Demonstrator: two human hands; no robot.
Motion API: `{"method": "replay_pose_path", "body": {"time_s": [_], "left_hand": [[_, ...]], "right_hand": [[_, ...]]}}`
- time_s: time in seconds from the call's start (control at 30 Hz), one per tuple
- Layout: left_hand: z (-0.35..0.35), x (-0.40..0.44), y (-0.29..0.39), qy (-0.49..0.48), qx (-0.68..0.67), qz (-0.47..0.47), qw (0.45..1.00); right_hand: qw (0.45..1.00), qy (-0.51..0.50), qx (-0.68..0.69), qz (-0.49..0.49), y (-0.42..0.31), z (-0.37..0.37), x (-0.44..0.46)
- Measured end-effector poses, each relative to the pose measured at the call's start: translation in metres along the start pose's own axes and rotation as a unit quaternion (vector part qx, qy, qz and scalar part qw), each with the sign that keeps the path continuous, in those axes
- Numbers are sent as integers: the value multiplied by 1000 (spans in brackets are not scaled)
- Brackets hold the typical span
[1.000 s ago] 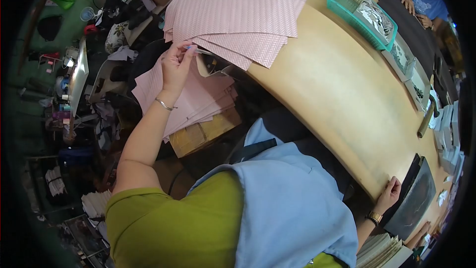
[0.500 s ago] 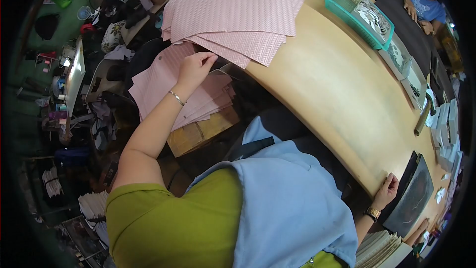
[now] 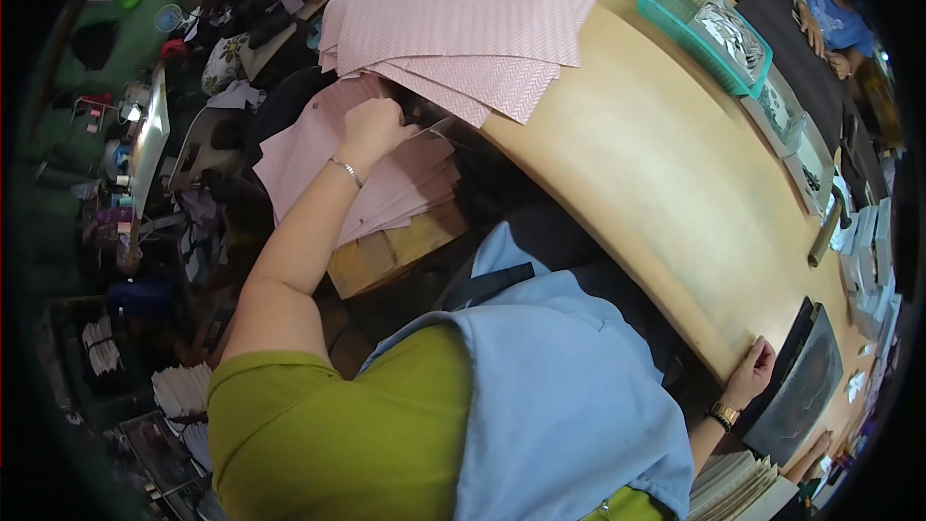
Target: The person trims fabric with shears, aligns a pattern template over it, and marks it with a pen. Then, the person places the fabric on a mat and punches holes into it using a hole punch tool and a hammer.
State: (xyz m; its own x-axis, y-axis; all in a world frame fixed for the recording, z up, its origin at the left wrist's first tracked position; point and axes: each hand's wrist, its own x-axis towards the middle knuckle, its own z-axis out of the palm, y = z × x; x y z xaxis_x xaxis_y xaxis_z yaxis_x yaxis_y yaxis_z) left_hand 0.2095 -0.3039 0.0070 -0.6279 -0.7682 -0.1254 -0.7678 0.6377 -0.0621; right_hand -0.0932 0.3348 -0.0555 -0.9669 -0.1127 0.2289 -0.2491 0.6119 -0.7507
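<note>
My left hand is closed, its fingertips together, over the lower stack of pink textured sheets. A thin pale strip or edge shows by its fingertips; I cannot make out whether the hand holds it. This stack lies on a brown box beside the table. Another pile of pink herringbone-patterned sheets lies on the table, overhanging its edge just above the hand. At the table's near right edge rests my right hand, fingers curled in, with nothing visible in them. Close beside it lies a dark flat slab.
The light wooden table curves away to the right. On it stand a teal basket of small pieces, open trays and a hammer. A co-worker in blue sits across. Stacked boards stand below my right arm.
My left hand has turned and dropped slightly down and left, away from the upper pile's edge. My right hand has stayed in place. The view has shifted slightly.
</note>
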Motion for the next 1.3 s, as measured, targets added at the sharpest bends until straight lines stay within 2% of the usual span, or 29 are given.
{"method": "replay_pose_path", "body": {"time_s": [0.13, 0.23, 0.3, 0.37, 0.5, 0.53, 0.57, 0.63, 0.67, 0.7, 0.73, 0.77, 0.87, 0.9, 0.97, 1.07, 1.1, 1.2, 1.23, 1.3], "left_hand": [[9, 7, -2, 19, 12, 26, 999], [-21, 0, -9, -27, -44, 28, 998], [-73, -19, -12, -216, -183, 128, 950], [-79, -42, -17, -422, -240, 235, 842], [-70, -65, -10, -480, -203, 230, 821], [-46, -50, -27, -377, -260, 134, 879], [-21, -27, -48, -262, -309, 37, 914], [-20, 2, -54, -32, -305, -82, 948], [-14, 11, -57, 77, -218, -19, 973], [-6, 20, -60, 185, -127, 42, 974], [-10, 24, -53, 288, -33, 100, 952], [-16, 28, -49, 212, -16, 122, 969], [-8, 57, -48, 168, 88, 165, 968], [-18, 56, -35, 146, 104, 144, 973], [-6, 78, -44, 148, 52, 178, 971], [-2, 106, -49, 155, -33, 210, 965], [-3, 110, -52, 159, -63, 213, 962], [-8, 116, -45, 154, -35, 199, 967], [-13, 116, -42, 134, -26, 191, 972], [-19, 120, -41, 93, -17, 184, 978]], "right_hand": [[1000, -2, -6, 21, -2, -2, 1], [999, 2, -28, 29, -2, -3, 0], [1000, 3, -21, 7, -6, -1, 0], [1000, 1, -22, 0, -10, -1, -1], [1000, -10, -24, 0, -10, 1, 1], [1000, -12, -22, 0, -8, -1, 1], [1000, -16, -10, 4, -3, -3, 2], [1000, -17, 16, 11, 6, -10, 2], [1000, 13, 8, 7, 7, -15, 1], [999, 43, -2, 3, 1, -23, -3], [997, 71, -12, 1, -3, -33, -6], [992, 93, -87, -21, -1, -52, -9], [937, 161, -292, -108, 5, -108, -18], [924, 188, -324, -76, 16, -122, -27], [891, 241, -385, -13, 37, -143, -44], [892, 242, -376, 71, 76, -156, -65], [875, 234, -423, 34, 85, -157, -68], [927, 260, -267, 28, 107, -135, -70], [932, 294, -193, 92, 113, -120, -70], [890, 416, -56, 179, 74, -93, -62]]}}
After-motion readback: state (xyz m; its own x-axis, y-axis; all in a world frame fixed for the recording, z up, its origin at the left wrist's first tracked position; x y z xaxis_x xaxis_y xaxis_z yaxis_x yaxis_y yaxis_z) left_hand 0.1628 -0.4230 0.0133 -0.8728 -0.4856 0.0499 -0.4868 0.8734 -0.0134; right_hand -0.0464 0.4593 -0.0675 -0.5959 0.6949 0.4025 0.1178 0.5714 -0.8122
